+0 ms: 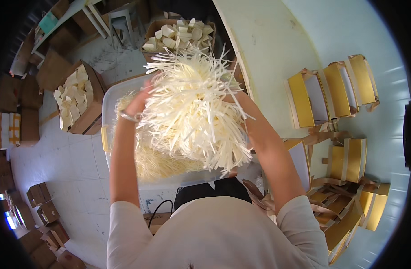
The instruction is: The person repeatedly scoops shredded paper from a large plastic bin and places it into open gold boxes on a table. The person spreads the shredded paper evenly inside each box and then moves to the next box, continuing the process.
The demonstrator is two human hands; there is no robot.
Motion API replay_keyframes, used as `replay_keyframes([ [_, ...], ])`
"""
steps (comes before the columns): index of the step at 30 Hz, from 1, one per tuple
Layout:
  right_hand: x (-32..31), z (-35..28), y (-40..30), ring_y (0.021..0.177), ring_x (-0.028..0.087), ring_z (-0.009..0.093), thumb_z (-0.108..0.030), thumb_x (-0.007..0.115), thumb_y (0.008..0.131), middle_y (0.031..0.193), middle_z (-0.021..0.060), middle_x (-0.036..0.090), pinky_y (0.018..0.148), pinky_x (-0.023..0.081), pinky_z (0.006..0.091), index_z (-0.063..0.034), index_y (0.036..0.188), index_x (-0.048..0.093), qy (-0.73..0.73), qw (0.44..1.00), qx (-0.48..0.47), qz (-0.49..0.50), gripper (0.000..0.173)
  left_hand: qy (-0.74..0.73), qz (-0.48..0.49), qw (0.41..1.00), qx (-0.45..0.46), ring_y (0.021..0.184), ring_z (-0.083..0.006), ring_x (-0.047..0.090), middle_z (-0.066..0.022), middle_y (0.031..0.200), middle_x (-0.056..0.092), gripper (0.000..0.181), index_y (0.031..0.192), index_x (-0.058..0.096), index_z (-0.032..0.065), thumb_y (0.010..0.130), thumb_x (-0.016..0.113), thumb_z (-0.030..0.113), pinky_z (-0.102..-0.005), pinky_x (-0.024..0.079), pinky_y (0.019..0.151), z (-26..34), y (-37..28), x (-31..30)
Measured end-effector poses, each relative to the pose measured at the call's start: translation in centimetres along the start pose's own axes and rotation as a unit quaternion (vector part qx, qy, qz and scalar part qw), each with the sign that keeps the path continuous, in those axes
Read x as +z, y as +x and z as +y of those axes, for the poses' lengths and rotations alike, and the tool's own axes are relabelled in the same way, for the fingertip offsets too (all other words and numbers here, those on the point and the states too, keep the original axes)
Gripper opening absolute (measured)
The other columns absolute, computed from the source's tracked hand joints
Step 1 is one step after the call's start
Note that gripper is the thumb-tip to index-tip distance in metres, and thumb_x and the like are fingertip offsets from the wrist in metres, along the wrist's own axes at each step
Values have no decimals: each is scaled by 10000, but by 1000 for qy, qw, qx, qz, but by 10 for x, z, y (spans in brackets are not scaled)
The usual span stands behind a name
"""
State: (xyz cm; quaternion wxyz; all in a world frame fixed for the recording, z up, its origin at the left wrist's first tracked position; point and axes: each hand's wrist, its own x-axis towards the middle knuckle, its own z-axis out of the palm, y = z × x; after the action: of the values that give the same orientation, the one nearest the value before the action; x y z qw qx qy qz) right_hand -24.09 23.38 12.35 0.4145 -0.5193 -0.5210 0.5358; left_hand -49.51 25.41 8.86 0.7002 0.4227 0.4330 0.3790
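Between my two hands is a big, loose bundle of cream shredded paper (pixel 192 111), raised above a clear plastic bin (pixel 108 97). My left hand (pixel 140 97), blurred and wearing a bracelet at the wrist, presses against the bundle's left side. On the other side, the strips cover most of my right hand (pixel 235 95); only the part near the wrist shows, and its fingers are hidden. More fine shredded paper (pixel 161 164) lies in the bin under the bundle, in a slightly yellower tone.
Cardboard boxes of cream paper pieces stand beyond the bin (pixel 185 33) and to its left (pixel 74 97). Along the right runs a pale table (pixel 266 43) bearing several gold boxes with ribbon (pixel 338 90). A grey plastic stool (pixel 121 23) stands at the upper left.
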Motion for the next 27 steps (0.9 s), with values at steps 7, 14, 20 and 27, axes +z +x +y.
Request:
replay_keyframes([
  [7,-13,-20,-30,915,487,262,-126,562,674,965,128,525,816,387,334,-18,989,513,-54,998,-21,38,336,154,-234,946,-164,1075,-176,417,-84,1129,488,481,1167,416,20,775,498,285,-286,313,893,-22,-14,-9],
  [14,-42,-23,-64,881,503,263,-104,557,665,929,123,535,797,404,335,-19,964,521,-105,993,-7,61,313,568,-200,758,-250,973,-245,510,-124,1013,564,580,1092,495,65,594,672,306,-304,384,841,-107,-41,-101],
  [20,-29,-42,-35,852,516,263,-84,553,657,897,119,544,780,418,336,-20,943,527,-75,984,-107,121,295,578,80,760,287,976,-287,489,-120,1077,519,529,1168,428,77,741,571,355,-356,395,845,-43,-16,-23],
  [27,-30,-69,-66,819,532,264,-61,548,648,861,114,554,760,434,336,-21,919,534,-42,927,-302,219,274,-287,-66,946,-139,934,-223,501,-91,1047,528,411,1123,460,54,815,482,325,-314,412,804,-97,13,75],
])
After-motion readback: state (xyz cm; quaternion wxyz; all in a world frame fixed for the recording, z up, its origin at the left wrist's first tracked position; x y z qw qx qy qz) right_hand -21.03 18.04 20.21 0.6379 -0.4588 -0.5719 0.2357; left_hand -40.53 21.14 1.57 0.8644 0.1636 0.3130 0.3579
